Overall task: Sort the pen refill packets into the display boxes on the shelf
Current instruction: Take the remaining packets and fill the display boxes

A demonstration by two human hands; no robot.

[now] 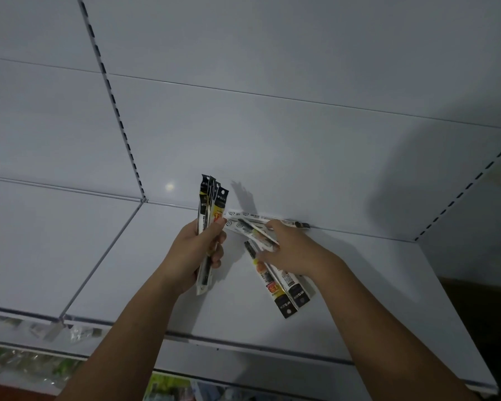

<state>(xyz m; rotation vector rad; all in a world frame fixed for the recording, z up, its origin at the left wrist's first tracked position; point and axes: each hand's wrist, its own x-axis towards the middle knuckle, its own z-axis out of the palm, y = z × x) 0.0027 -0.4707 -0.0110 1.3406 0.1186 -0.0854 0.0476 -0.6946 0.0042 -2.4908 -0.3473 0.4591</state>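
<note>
**White shelf (122,256): refill packets, part gathered**

Item: bundle (211,204) of black-and-yellow packets, upright. It is clamped in the left hand (198,250), fingers wrapped round its lower half, forearm rising from below.

Item: loose packets (284,287), fanned flat on the shelf, some along the back edge, some angled toward the front. The right hand (292,253) reaches palm down over them, thumb and fingers pinching one packet (259,235) near its middle.

Display boxes: not in view.

Handling note: lift the pinched packet clear so it does not drag its neighbours. Turn its black header the same way as the bundle's. Slip it in beside the left thumb, loosening that grip only slightly so the bundle does not splay.
</note>
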